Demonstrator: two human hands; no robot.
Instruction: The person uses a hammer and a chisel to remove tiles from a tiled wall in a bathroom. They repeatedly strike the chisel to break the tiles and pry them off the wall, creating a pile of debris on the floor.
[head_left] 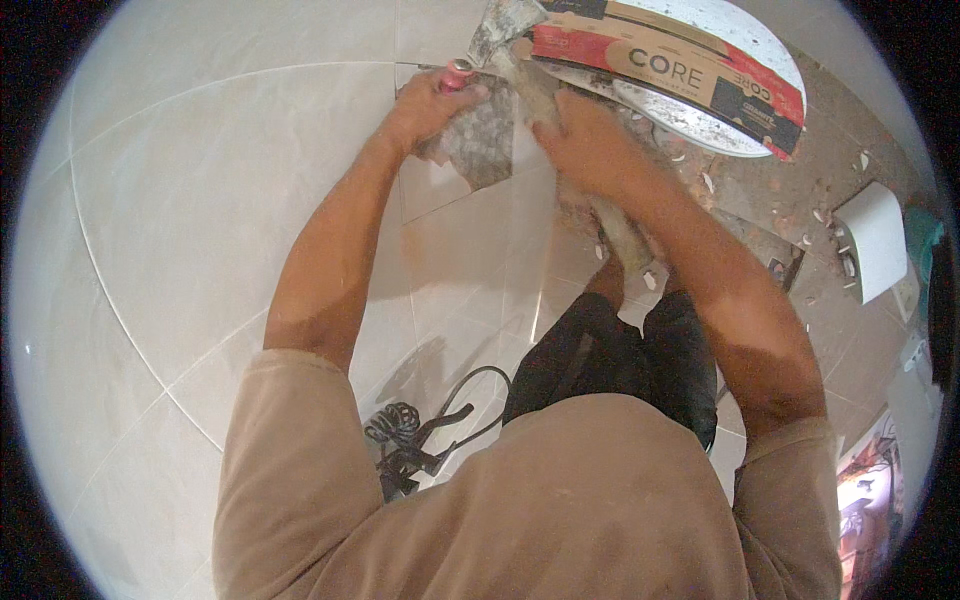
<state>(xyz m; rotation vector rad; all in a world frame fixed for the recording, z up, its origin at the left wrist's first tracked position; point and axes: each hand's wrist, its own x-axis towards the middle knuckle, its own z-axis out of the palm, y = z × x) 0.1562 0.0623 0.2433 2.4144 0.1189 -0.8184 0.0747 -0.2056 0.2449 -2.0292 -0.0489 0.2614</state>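
Observation:
My left hand (430, 105) is closed round the red handle of a chisel-like tool (457, 76), whose metal end cap points up. Its lower end is hidden. Under it lies a rough grey patch (483, 135) with ragged edges, where the pale floor tile (460, 225) is broken away. My right hand (585, 140) grips the wooden handle of a hatchet (505, 32), and its dull, worn metal head is raised just beyond my left hand. The handle's tail passes below my right wrist. Both right hand and handle are somewhat blurred.
A white round object (715, 60) with a strip of printed cardboard (665, 65) across it is at the far right. White shards (710, 183) litter the brown floor near a white piece (872, 240). A dark coiled cable (395, 425) lies left of my legs.

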